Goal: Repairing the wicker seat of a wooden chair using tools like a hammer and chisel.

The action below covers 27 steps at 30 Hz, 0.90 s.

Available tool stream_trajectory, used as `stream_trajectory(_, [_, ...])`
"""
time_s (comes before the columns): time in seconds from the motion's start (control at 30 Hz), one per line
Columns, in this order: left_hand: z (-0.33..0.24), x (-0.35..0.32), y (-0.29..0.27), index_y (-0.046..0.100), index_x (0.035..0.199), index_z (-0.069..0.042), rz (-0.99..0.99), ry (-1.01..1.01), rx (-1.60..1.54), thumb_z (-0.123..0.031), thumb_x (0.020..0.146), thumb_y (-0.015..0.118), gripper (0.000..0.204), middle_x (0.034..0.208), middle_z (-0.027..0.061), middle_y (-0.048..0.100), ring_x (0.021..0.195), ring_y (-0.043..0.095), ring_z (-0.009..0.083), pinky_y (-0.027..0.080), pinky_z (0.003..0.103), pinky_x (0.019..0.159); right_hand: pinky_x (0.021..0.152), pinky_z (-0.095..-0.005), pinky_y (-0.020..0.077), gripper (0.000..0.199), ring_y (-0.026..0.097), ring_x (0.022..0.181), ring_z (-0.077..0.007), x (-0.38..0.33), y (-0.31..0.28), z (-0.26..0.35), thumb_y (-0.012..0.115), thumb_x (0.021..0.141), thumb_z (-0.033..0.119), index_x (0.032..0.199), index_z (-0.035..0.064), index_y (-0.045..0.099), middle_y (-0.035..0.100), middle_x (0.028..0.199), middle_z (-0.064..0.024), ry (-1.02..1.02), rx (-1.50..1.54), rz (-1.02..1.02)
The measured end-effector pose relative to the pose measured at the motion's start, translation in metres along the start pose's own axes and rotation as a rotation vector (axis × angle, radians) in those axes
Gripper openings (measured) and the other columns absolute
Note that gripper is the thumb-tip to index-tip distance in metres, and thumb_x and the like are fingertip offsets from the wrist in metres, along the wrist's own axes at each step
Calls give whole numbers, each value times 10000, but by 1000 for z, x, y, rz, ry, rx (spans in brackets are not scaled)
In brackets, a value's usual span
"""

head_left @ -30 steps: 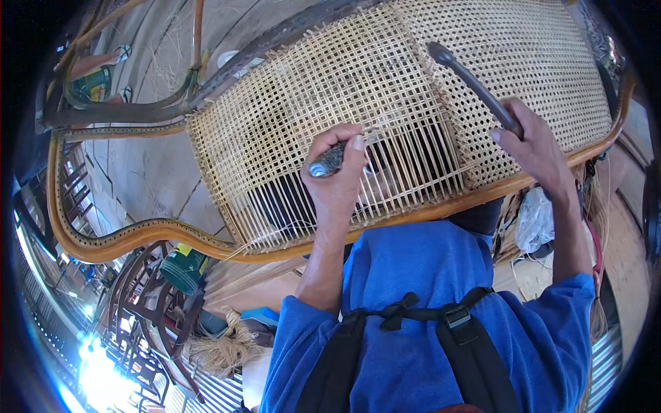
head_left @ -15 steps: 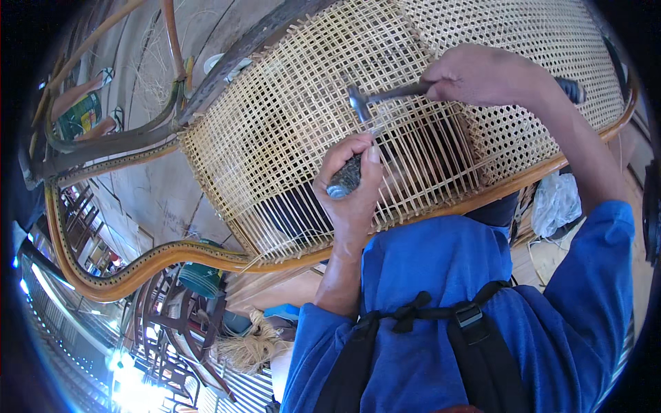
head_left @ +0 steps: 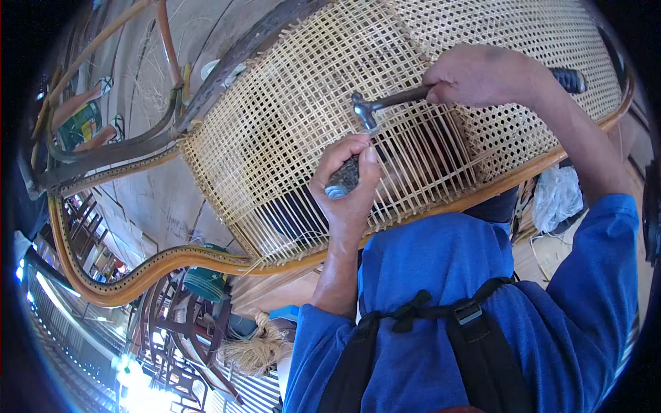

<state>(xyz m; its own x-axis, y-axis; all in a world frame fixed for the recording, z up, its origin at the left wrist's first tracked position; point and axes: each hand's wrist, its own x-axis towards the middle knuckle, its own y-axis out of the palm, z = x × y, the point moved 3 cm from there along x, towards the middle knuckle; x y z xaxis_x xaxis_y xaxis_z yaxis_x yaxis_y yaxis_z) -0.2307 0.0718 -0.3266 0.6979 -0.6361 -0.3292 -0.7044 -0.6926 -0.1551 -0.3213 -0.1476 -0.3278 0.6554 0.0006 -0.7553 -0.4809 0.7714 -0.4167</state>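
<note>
A curved wooden chair frame (head_left: 206,260) carries a woven cane panel (head_left: 289,124), part fine weave, part loose vertical strands. My left hand (head_left: 348,182) presses against the strands and grips a short dark metal tool (head_left: 343,180). My right hand (head_left: 485,76) holds a hammer by its handle, with the black grip end sticking out to the right. The hammer's steel head (head_left: 365,110) sits just above my left thumb, close to the tool's top. Both blue sleeves come up from the lower edge.
More bent wooden frame parts (head_left: 117,148) lie at the left. A green round container (head_left: 203,282) and a bundle of loose cane fibre (head_left: 255,351) sit below the frame. A white plastic bag (head_left: 554,199) lies at the right.
My right hand swung the hammer from the upper right down to the left, bringing its head next to my left hand. My left hand stayed on the strands with its tool.
</note>
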Motion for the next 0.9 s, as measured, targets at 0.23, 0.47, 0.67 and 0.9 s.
stream_trajectory(0.23, [-24, -7, 20, 596, 927, -6, 49, -61, -222, 45, 772, 607, 164, 966, 136, 606, 884, 597, 184, 488, 309, 830, 641, -403, 426, 263, 536, 647, -295, -43, -18, -39, 467, 887, 252, 902, 10, 571, 529, 688, -151, -61, -116, -403])
stream_trajectory(0.47, [1, -6, 49, 606, 913, -13, 118, 11, -188, 33, 756, 633, 166, 978, 132, 617, 951, 591, 191, 464, 334, 881, 571, -394, 398, 241, 486, 570, -286, -78, -12, -48, 476, 894, 246, 916, 15, 543, 492, 654, -154, 51, -62, -375])
stream_trajectory(0.67, [7, -12, 53, 611, 910, -19, 136, 117, -104, 27, 741, 657, 181, 995, 135, 600, 927, 583, 183, 471, 309, 831, 628, -400, 446, 147, 563, 653, -290, -121, 3, -47, 522, 802, 157, 855, 28, 569, 539, 690, -143, 170, 53, -314])
stream_trajectory(0.9, [-8, -13, 61, 603, 894, -36, 156, 256, 135, 14, 733, 650, 174, 975, 104, 544, 884, 536, 165, 450, 302, 799, 725, -376, 434, 164, 587, 777, -232, -116, 50, -20, 608, 744, 172, 904, 136, 615, 558, 770, -43, -20, -269, -305])
